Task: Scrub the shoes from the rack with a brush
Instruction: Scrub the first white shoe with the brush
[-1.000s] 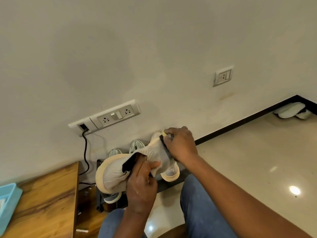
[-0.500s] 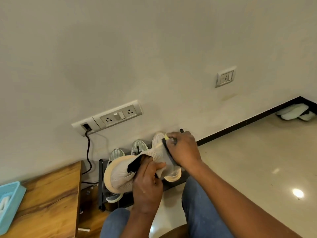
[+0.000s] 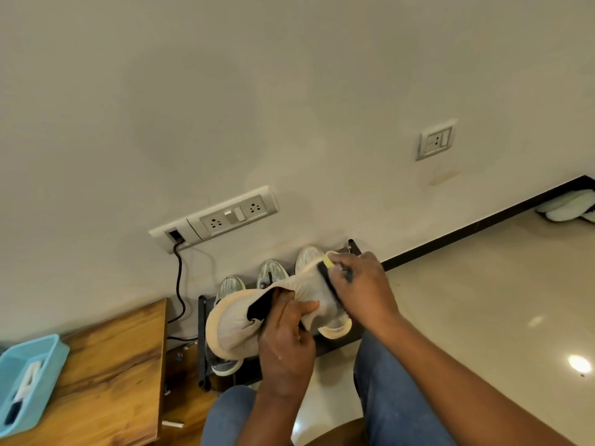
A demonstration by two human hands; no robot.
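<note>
Head view: hands (image 3: 322,317) grip beige shoe (image 3: 238,323) (brush (image 3: 328,281) pressed on).

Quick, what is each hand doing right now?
Left hand: closed, gripping the beige shoe.
Right hand: closed, holding the brush against the shoe.

No text, label, brand, number or sign can be read anywhere in the frame. The shoe (image 3: 244,323) at lower centre, the sockets (image 3: 233,215) at centre left and the blue tray (image 3: 48,352) at lower left show no legible marking.
</note>
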